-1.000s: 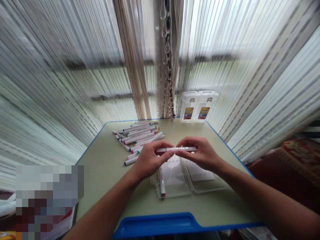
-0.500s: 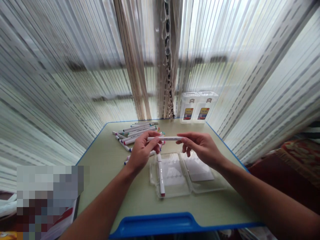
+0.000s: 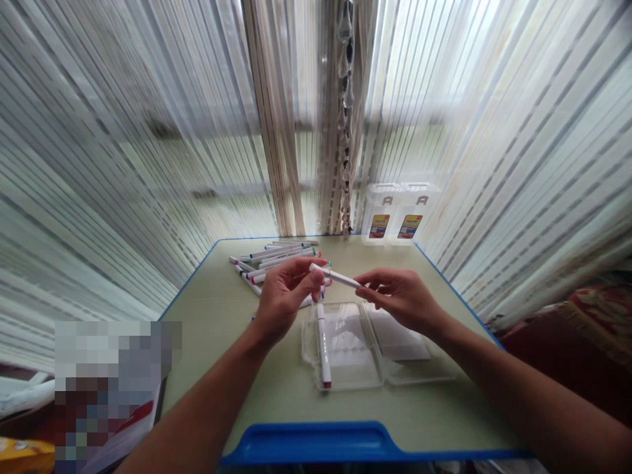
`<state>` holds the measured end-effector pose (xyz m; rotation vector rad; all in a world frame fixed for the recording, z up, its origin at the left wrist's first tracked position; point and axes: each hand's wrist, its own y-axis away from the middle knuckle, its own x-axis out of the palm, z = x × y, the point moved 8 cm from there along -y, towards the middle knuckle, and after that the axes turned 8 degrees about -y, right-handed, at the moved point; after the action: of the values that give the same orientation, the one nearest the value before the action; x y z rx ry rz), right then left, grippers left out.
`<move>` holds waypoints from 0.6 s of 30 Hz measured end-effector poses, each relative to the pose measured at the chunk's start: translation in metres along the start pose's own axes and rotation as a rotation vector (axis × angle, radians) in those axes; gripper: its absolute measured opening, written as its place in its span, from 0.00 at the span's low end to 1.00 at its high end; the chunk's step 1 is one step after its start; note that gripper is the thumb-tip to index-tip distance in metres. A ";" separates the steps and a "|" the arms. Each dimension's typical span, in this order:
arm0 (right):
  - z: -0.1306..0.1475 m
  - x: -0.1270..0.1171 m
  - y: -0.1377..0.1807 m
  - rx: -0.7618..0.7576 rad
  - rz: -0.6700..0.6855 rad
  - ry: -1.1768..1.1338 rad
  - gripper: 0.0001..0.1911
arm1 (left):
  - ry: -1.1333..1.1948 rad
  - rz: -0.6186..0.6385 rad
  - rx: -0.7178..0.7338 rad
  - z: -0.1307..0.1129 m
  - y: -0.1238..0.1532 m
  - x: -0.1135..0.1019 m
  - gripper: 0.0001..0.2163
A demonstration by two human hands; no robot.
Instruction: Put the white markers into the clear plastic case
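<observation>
Both hands hold one white marker (image 3: pixel 337 276) in the air above the table. My left hand (image 3: pixel 286 296) pinches its left end, and my right hand (image 3: pixel 402 299) pinches its right end. The marker slopes down to the right. Just below them lies an open clear plastic case (image 3: pixel 345 378), with one white marker with a dark red cap (image 3: pixel 323 345) lying in its left half. A pile of several white markers with coloured caps (image 3: pixel 276 258) lies on the table beyond my left hand.
The green table has a blue rim with a blue tray lip (image 3: pixel 316 442) at its near edge. Two clear upright boxes with labels (image 3: pixel 399 214) stand at the far right corner. Striped curtains hang around the table. A blurred patch covers the lower left.
The marker held in both hands rose from just above the case, and has now tilted, its right end lower. The camera view shifted slightly.
</observation>
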<state>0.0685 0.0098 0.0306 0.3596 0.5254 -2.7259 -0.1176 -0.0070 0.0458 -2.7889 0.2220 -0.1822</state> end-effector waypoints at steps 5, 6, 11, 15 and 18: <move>0.009 0.005 0.001 -0.044 0.062 0.115 0.11 | 0.072 0.163 -0.033 0.000 0.005 0.014 0.11; 0.009 0.006 0.002 -0.048 0.070 0.122 0.11 | 0.075 0.199 -0.057 0.001 0.007 0.017 0.11; 0.012 0.010 0.004 -0.076 0.111 0.170 0.10 | 0.045 0.341 -0.146 0.004 0.016 0.028 0.13; 0.012 0.013 0.005 -0.082 0.134 0.178 0.10 | 0.038 0.425 -0.182 0.004 0.020 0.036 0.14; 0.014 0.014 0.005 -0.089 0.147 0.179 0.10 | 0.020 0.437 -0.183 0.003 0.020 0.037 0.14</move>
<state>0.0548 -0.0042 0.0371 0.5989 0.6387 -2.5337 -0.0835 -0.0317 0.0401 -2.8311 0.8795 -0.0843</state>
